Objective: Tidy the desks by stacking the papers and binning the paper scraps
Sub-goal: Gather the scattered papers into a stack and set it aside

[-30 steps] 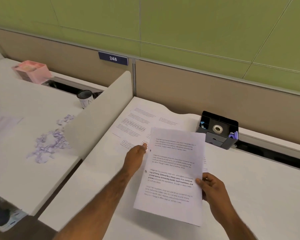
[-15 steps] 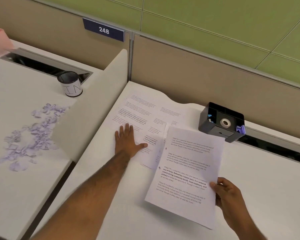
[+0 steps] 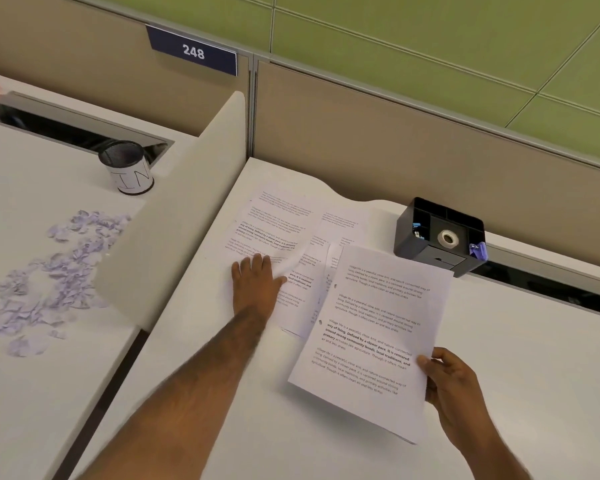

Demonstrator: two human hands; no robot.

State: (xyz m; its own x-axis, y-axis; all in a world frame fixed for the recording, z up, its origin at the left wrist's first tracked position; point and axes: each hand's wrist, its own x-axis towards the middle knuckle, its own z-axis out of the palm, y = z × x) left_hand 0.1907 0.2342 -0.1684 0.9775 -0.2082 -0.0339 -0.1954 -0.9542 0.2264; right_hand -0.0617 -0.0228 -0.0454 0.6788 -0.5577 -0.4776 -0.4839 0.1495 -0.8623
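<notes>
Under sheets [image 3: 371,334] the right hand [image 3: 454,386] grips, desk papers [image 3: 278,220] lie partly hidden.

Matt paper sheets [image 3: 371,341], smooth matt desk [image 3: 520,344], blk plastic organiser [image 3: 409,239], metal-mesh cup [image 3: 122,154].

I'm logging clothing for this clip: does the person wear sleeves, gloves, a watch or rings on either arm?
Nothing worn shows. The left hand and right hand are ungloved, both forearms bare with no sleeve, watch or band in view. No ring shows, though part of the right hand is hidden.
</notes>
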